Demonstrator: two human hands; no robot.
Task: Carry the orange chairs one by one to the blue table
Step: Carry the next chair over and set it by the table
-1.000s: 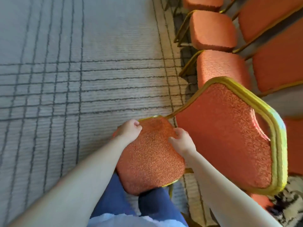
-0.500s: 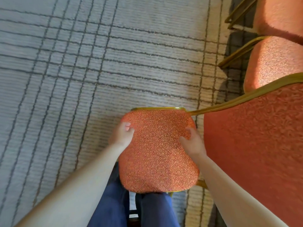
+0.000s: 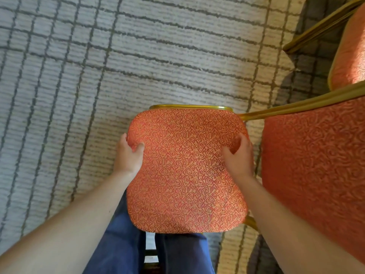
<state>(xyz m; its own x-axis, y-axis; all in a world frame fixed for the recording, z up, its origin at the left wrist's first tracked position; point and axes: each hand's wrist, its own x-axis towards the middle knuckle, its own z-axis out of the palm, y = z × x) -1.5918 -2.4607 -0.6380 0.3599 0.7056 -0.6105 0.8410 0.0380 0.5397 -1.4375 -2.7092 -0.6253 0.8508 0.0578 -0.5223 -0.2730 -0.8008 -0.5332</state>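
Orange chair [image 3: 185, 171] sits in the person's grip, its patterned seat close against the blue-trousered legs, above the grey lined carpet [image 3: 79, 76]. No blue table is in sight, so I'd judge this carry barely started. The left hand [image 3: 128, 155] clamps the seat's left edge with its thumb on the fabric, and the right hand [image 3: 239, 157] grips the right edge likewise. A second orange chair [image 3: 351, 56] waits at the upper right.
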